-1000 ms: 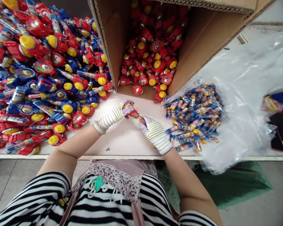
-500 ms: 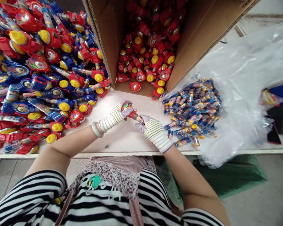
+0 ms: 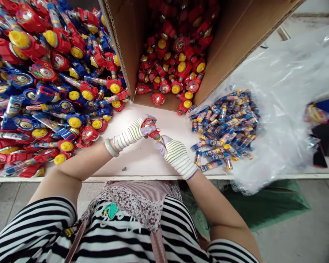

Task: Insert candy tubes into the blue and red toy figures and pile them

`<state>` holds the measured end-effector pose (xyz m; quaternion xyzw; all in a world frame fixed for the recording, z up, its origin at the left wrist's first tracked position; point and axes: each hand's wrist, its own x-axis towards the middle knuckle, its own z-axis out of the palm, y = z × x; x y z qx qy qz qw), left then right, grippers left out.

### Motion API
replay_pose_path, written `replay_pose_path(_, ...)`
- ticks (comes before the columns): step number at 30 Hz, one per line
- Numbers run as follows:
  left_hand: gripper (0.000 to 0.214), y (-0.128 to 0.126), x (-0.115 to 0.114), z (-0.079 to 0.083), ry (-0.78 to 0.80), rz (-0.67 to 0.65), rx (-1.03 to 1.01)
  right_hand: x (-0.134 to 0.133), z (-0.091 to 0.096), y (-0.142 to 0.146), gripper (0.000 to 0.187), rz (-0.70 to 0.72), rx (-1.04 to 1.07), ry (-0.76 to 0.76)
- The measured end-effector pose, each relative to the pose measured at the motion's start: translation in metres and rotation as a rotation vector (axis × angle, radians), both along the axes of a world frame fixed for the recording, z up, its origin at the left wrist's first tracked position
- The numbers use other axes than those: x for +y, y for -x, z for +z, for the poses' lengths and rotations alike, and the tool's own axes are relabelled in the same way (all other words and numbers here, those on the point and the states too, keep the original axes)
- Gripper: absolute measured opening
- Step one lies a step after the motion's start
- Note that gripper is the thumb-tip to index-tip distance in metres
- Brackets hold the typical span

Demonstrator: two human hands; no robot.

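Observation:
In the head view my left hand [image 3: 135,132], in a striped glove, is closed around the body of a red plastic toy [image 3: 154,134] above the white table. My right hand [image 3: 175,151], gloved alike, pinches a small tube [image 3: 160,140] at the toy's lower right end. Most of the tube is hidden by the fingers; it meets the toy's end, but I cannot tell how firmly. To the right lies a heap of small labelled tubes [image 3: 227,124] in blue and yellow.
A cardboard box [image 3: 222,62] on its side holds many red toys [image 3: 178,69]. Red and blue toys with tubes [image 3: 44,95] are piled at left. Clear plastic sheeting [image 3: 279,109] spreads at right. A tiny dark piece [image 3: 124,169] lies near the table edge [image 3: 98,179].
My right hand has shifted slightly left and its fingers cover more of the tube, closer to the red toy. My left hand keeps its hold nearly in place.

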<state>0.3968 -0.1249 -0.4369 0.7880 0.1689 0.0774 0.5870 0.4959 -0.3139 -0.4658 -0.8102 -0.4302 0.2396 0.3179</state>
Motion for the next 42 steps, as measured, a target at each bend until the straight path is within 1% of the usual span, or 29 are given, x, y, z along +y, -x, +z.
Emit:
replay_pose_path(1, 0.042, 0.002, -0.001, -0.001, 0.032, 0.004, -0.008, -0.001, 0.002, 0.001, 0.04, 0.006, 0.023, -0.018)
replay_pose_path(2, 0.043, 0.004, -0.002, -0.003, 0.056, 0.004, -0.033, -0.003, 0.004, 0.002, 0.041, 0.013, 0.112, -0.051)
replay_pose_path(5, 0.048, 0.011, -0.002, -0.004, 0.064, -0.026, -0.15, -0.007, 0.003, 0.01, 0.052, 0.014, 0.57, -0.144)
replay_pose_path(7, 0.05, 0.013, -0.001, -0.001, 0.032, -0.076, -0.193, -0.006, 0.0, 0.013, 0.059, -0.001, 0.783, -0.152)
replay_pose_path(8, 0.05, 0.012, 0.0, 0.0, 0.013, -0.099, -0.188, -0.003, -0.002, 0.013, 0.061, -0.014, 0.798, -0.149)
replay_pose_path(9, 0.048, 0.011, 0.0, 0.002, -0.011, -0.108, -0.168, -0.001, -0.003, 0.012, 0.061, -0.028, 0.744, -0.144)
replay_pose_path(12, 0.037, 0.005, -0.001, 0.002, -0.073, -0.038, -0.093, 0.005, -0.005, 0.007, 0.055, -0.108, 0.363, -0.089)
replay_pose_path(13, 0.035, 0.004, -0.001, 0.001, -0.079, -0.006, -0.086, 0.006, -0.006, 0.006, 0.053, -0.132, 0.278, -0.072)
replay_pose_path(14, 0.034, 0.003, -0.001, 0.0, -0.072, 0.004, -0.093, 0.005, -0.007, 0.006, 0.053, -0.135, 0.278, -0.062)
replay_pose_path(15, 0.036, 0.004, -0.001, -0.001, -0.051, -0.015, -0.108, 0.003, -0.008, 0.008, 0.054, -0.117, 0.37, -0.066)
replay_pose_path(18, 0.045, 0.007, 0.003, -0.001, 0.021, -0.184, -0.172, 0.0, -0.015, 0.014, 0.068, 0.045, 0.904, -0.092)
replay_pose_path(19, 0.047, 0.008, 0.005, 0.0, 0.029, -0.23, -0.179, 0.0, -0.017, 0.015, 0.071, 0.072, 1.008, -0.097)
replay_pose_path(20, 0.048, 0.008, 0.007, 0.003, 0.024, -0.243, -0.169, 0.002, -0.017, 0.015, 0.072, 0.063, 1.016, -0.102)
replay_pose_path(21, 0.046, 0.008, 0.009, 0.006, 0.008, -0.22, -0.143, 0.004, -0.016, 0.014, 0.07, 0.03, 0.93, -0.109)
replay_pose_path(24, 0.033, 0.005, 0.014, 0.014, -0.035, -0.055, -0.053, 0.012, -0.009, 0.009, 0.051, -0.13, 0.445, -0.14)
replay_pose_path(25, 0.03, 0.004, 0.015, 0.015, -0.038, -0.018, -0.043, 0.014, -0.007, 0.008, 0.047, -0.15, 0.363, -0.146)
replay_pose_path(26, 0.028, 0.004, 0.016, 0.014, -0.032, -0.006, -0.048, 0.015, -0.006, 0.01, 0.046, -0.146, 0.381, -0.147)
replay_pose_path(27, 0.029, 0.005, 0.017, 0.013, -0.016, -0.016, -0.063, 0.016, -0.005, 0.013, 0.047, -0.125, 0.496, -0.143)
replay_pose_path(30, 0.036, 0.014, 0.019, 0.005, 0.056, -0.107, -0.113, 0.018, -0.008, 0.029, 0.057, -0.008, 1.072, -0.09)
replay_pose_path(31, 0.038, 0.018, 0.021, 0.004, 0.066, -0.139, -0.12, 0.021, -0.01, 0.032, 0.06, 0.02, 1.206, -0.067)
replay_pose_path(32, 0.039, 0.021, 0.026, 0.004, 0.057, -0.169, -0.118, 0.024, -0.011, 0.034, 0.061, 0.034, 1.271, -0.058)
replay_pose_path(34, 0.037, 0.026, 0.045, 0.013, -0.01, -0.154, -0.134, 0.031, -0.012, 0.029, 0.061, 0.049, 1.214, -0.089)
replay_pose_path(35, 0.034, 0.028, 0.063, 0.023, -0.064, -0.063, -0.176, 0.034, -0.012, 0.022, 0.061, 0.042, 1.136, -0.123)
replay_pose_path(36, 0.03, 0.03, 0.088, 0.037, -0.12, 0.094, -0.244, 0.035, -0.012, 0.013, 0.062, 0.026, 1.055, -0.161)
replay_pose_path(37, 0.027, 0.032, 0.118, 0.055, -0.172, 0.31, -0.327, 0.034, -0.012, 0.002, 0.063, 0.004, 0.984, -0.197)
replay_pose_path(39, 0.023, 0.04, 0.189, 0.101, -0.243, 0.799, -0.486, 0.026, -0.013, -0.019, 0.064, -0.044, 0.9, -0.233)
replay_pose_path(40, 0.027, 0.045, 0.226, 0.126, -0.263, 0.963, -0.495, 0.019, -0.014, -0.026, 0.065, -0.069, 0.878, -0.236)
replay_pose_path(41, 0.032, 0.052, 0.259, 0.148, -0.292, 1.027, -0.456, 0.01, -0.015, -0.032, 0.065, -0.09, 0.849, -0.237)
replay_pose_path(42, 0.036, 0.058, 0.286, 0.166, -0.342, 1.039, -0.4, 0.001, -0.016, -0.035, 0.065, -0.105, 0.814, -0.241)
